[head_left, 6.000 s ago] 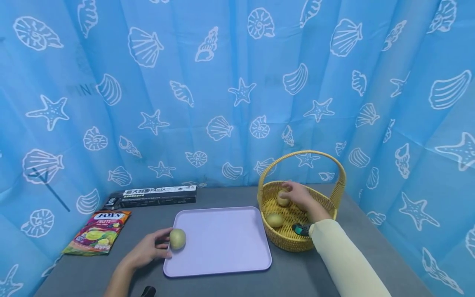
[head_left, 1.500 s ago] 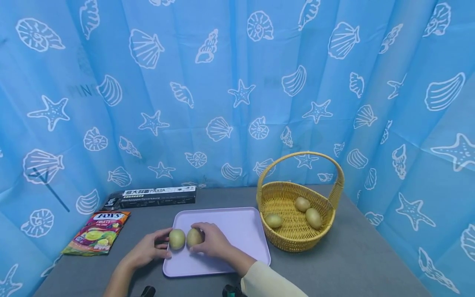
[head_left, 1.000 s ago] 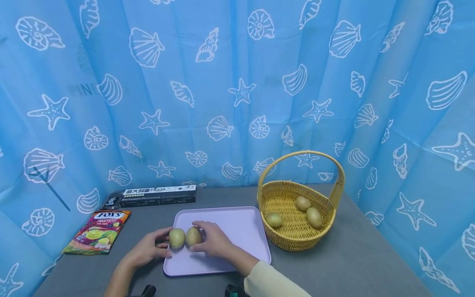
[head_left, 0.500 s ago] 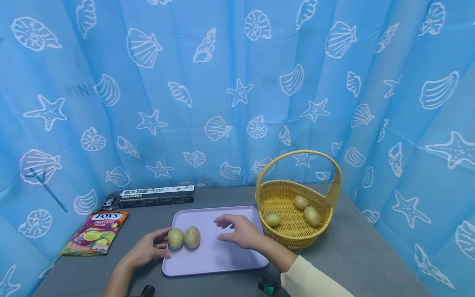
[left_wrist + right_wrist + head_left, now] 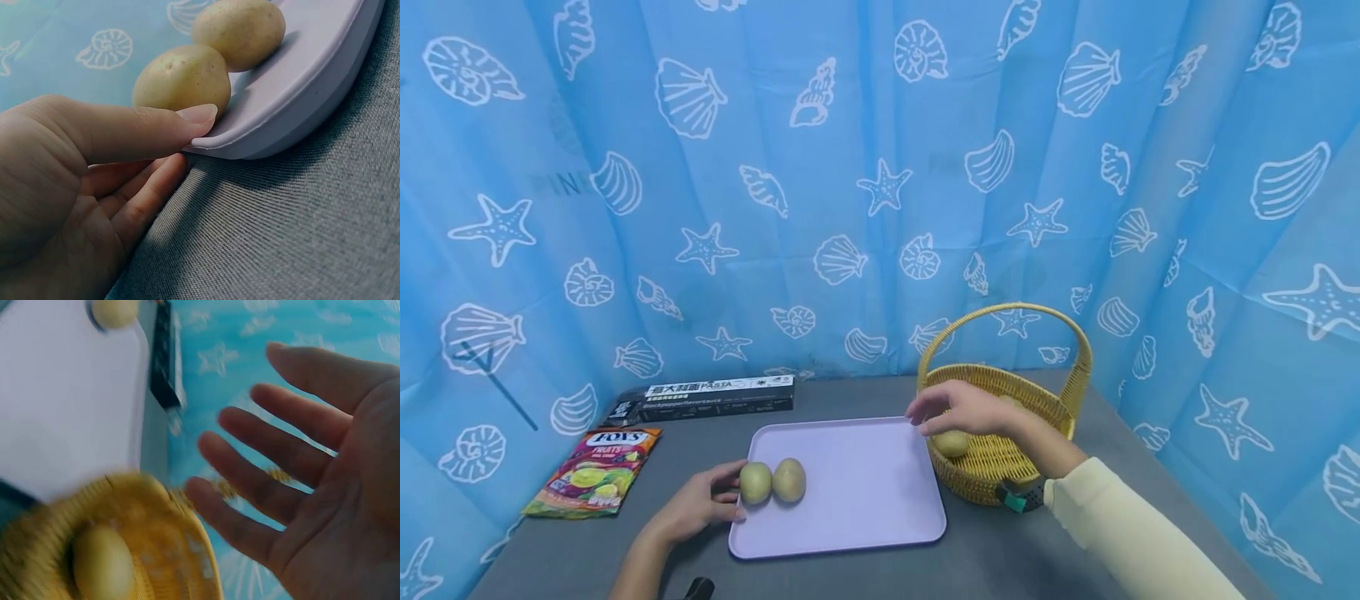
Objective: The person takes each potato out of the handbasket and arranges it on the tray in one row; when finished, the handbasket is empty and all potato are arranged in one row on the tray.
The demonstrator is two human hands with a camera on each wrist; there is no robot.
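Note:
Two potatoes [image 5: 789, 481] sit side by side at the left end of a lilac tray [image 5: 865, 500]. My left hand [image 5: 694, 504] pinches the tray's left edge, the thumb over the rim beside the nearer potato [image 5: 184, 78] and the fingers below, as the left wrist view shows. Over the left rim of a yellow wicker basket [image 5: 992, 493] hangs my right hand [image 5: 966, 410], holding nothing, its fingers spread in the right wrist view. A potato [image 5: 952, 443] lies in the basket below that hand. Another potato [image 5: 1017, 402] behind it is mostly hidden by the hand and forearm.
The basket's tall arched handle [image 5: 1000, 307] rises above the right forearm. A black pasta box [image 5: 718, 398] lies at the back left, with a candy bag [image 5: 595, 472] in front of it. A blue shell-patterned curtain [image 5: 880, 208] surrounds the grey table [image 5: 865, 575].
My right hand carried a potato from the basket to the tray, set it beside the first and let go. It has since moved right, back over the basket. My left hand stays at the tray's edge.

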